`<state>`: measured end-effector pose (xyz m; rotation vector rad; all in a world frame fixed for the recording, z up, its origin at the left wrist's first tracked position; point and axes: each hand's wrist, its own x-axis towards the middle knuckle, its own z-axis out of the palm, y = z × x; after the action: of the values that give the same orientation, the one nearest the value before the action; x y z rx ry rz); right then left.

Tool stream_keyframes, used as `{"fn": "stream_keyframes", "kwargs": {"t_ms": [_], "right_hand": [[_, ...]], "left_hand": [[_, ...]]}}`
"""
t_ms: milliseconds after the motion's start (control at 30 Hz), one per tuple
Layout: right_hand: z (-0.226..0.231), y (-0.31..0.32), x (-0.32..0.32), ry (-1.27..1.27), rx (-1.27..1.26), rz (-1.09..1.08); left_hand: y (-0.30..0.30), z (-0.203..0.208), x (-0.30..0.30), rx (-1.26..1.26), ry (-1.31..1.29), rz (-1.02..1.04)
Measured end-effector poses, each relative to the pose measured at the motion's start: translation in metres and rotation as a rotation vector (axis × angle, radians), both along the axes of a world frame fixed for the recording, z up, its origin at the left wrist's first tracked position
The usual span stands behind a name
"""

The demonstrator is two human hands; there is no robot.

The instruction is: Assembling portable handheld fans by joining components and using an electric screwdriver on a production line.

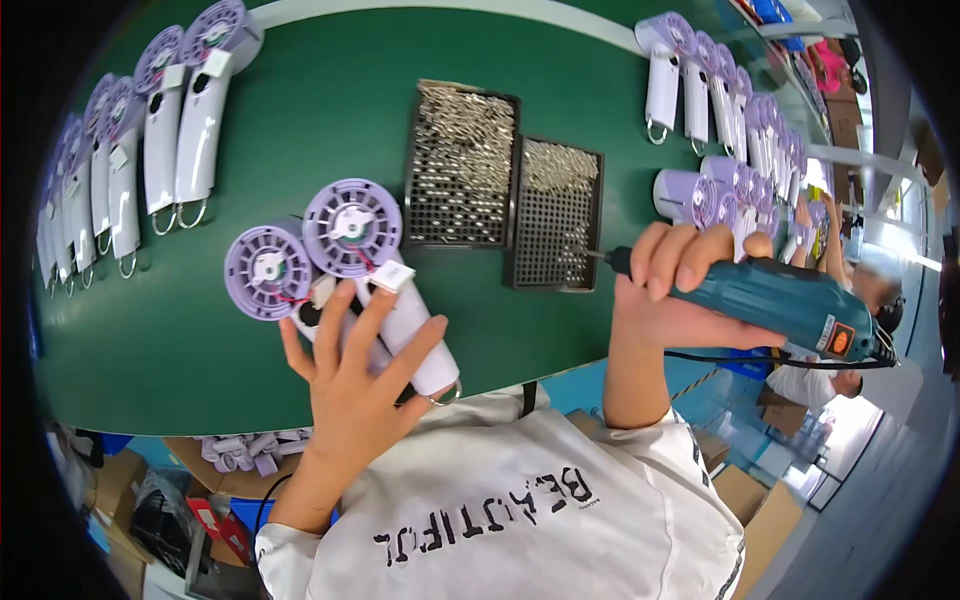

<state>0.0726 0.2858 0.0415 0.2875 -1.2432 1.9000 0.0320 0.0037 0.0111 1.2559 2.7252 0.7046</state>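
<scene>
Dark lettering crosses the front of the white shirt (480,525), and an orange-and-black label (841,340) sits near the rear of the teal electric screwdriver (775,300). The right hand (690,270) has its grip closed around the screwdriver's front, its forearm upright and the tool almost level, bit pointing left at the right-hand screw tray (550,284); whether the bit touches a screw I cannot tell. The left hand's (360,370) grip is wide, fingers spread, lying palm down across two purple-and-white handheld fans (425,345) side by side on the green surface (190,370).
</scene>
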Motion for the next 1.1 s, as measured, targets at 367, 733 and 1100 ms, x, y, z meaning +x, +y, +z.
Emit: {"fn": "stream_keyframes", "kwargs": {"t_ms": [367,733,1100], "right_hand": [[-0.019,0.009,0.006,-0.013,-0.041,-0.021],[-0.02,0.005,0.002,0.013,0.145,0.102],[0.068,-0.053,-0.025,-0.058,0.149,0.076]], "left_hand": [[0.005,0.001,0.002,-0.019,-0.034,0.042],[0.004,0.001,0.002,-0.019,-0.049,0.039],[0.002,-0.002,-0.001,0.096,-0.098,0.016]]}}
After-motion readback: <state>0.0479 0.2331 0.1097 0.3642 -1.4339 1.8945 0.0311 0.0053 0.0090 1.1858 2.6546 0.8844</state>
